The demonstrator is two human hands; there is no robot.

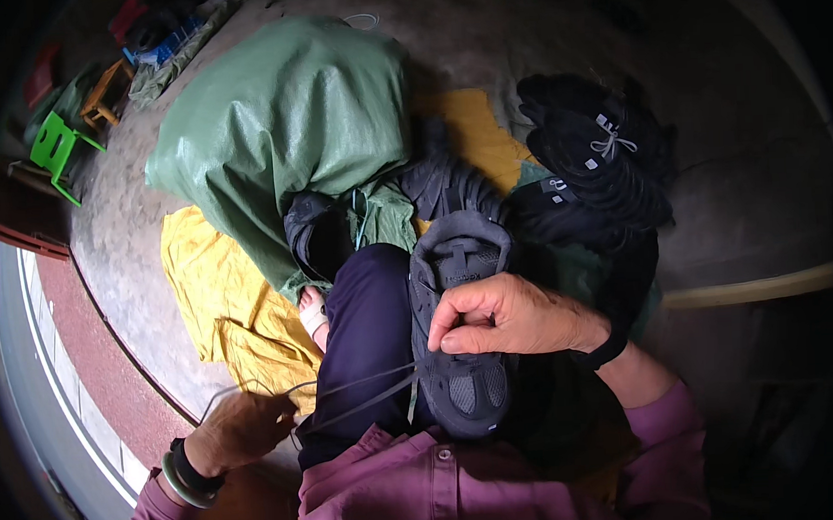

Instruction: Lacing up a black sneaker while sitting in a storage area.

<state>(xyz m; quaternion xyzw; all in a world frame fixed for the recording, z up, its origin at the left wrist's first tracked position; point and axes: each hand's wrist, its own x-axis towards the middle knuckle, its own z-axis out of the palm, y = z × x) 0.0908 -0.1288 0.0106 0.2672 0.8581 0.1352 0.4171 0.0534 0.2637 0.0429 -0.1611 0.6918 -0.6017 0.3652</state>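
A dark grey sneaker (465, 402) rests across my lap, toe toward me and heel opening away. My right hand (521, 316) lies over its laced middle, thumb and index finger pinched together at the eyelet edge, apparently on the lace. From there the grey shoelace (374, 405) runs left in long strands over my thigh. Out to the left of my knee, my left hand (243, 427) is closed around the strands' far part; a loop stands up beside it. The sneaker's other eyelets are partly hidden under my right hand.
Ahead bulges a large green woven sack (289, 108), with a dark shoe (319, 234) at its mouth. Yellow sheeting (237, 300) spreads on the floor at left. Black shoes (598, 150) are heaped at right. A small green chair (54, 146) stands far left.
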